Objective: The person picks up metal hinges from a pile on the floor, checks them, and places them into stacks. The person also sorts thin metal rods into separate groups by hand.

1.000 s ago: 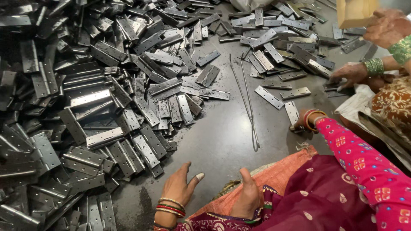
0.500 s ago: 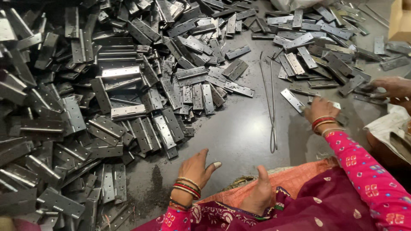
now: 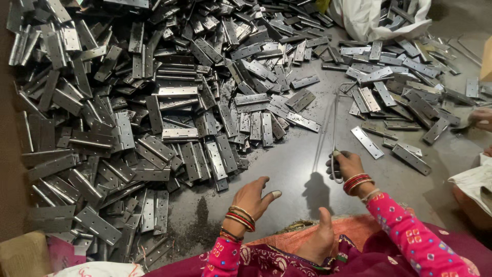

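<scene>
My right hand point(image 3: 348, 166) is closed on the near end of a long thin bent wire point(image 3: 334, 120) that lies on the grey floor and runs away from me. My left hand point(image 3: 253, 197) hovers just above the floor with its fingers apart and holds nothing. It is close to the near edge of a big heap of grey metal hinges point(image 3: 154, 113). A few single hinges point(image 3: 367, 142) lie flat just right of the wire. My bare foot point(image 3: 318, 241) rests between my two arms. Both wrists carry red bangles.
More loose hinges point(image 3: 410, 92) spread across the far right. A white sack point(image 3: 366, 20) with hinges in it stands at the back. Another person's hand point(image 3: 482, 119) shows at the right edge, with a pale cloth point(image 3: 474, 182) below it. A dark dust patch point(image 3: 200, 225) lies near my left arm.
My right hand has moved left from the loose hinges to the wire and closed on its near end. My left hand has stayed open above the floor. The view has shifted right.
</scene>
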`<state>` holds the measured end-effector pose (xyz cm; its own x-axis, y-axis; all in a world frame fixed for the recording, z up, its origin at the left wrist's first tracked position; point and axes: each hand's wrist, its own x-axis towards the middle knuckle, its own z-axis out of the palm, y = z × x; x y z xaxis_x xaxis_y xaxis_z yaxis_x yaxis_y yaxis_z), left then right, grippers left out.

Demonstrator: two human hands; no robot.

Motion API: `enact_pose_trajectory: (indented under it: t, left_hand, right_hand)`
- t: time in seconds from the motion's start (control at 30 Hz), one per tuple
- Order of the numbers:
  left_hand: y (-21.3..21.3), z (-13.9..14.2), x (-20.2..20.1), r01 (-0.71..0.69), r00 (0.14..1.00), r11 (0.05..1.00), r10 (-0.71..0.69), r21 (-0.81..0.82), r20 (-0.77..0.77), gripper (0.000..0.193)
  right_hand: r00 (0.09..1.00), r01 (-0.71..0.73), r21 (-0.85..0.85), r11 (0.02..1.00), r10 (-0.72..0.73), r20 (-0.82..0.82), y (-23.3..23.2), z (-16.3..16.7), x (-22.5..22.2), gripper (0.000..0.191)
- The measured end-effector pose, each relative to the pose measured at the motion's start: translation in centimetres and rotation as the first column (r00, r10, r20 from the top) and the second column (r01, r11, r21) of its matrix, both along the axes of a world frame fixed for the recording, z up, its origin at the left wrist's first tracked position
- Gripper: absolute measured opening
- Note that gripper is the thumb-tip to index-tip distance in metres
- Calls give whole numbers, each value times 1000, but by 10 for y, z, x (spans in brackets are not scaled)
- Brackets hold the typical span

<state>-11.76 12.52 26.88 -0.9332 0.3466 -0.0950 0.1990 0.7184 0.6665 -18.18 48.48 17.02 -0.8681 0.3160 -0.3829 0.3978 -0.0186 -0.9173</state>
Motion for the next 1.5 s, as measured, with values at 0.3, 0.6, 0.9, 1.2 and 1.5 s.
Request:
enact_pose_trajectory:
  t: [0.3, 0.6, 0.9, 1.2, 1.5]
  left_hand:
    - [22, -59, 6, -26, 968, 765, -142, 644, 207, 60]
    - [40, -92, 20, -652, 604, 496, -118, 574, 788, 52]
    - [172, -80, -8, -838, 540, 14, -114, 545, 834, 35]
    - [384, -96, -43, -722, 649, -659, -751, -213, 122, 23]
    - [406, -117, 1, -321, 733, -490, -670, -810, 115, 27]
  right_hand:
    - [904, -426, -253, 869, 404, -138, -149, 46, 103, 37]
    - [703, -517, 430, 740, 654, -279, -115, 54, 134, 28]
    - [900, 22, 196, 980, 66, -432, -16, 102, 125, 29]
    - [899, 163, -28, 986, -161, -407, 115, 118, 149, 44]
    - [969, 51, 156, 986, -11, -247, 118, 113, 178, 43]
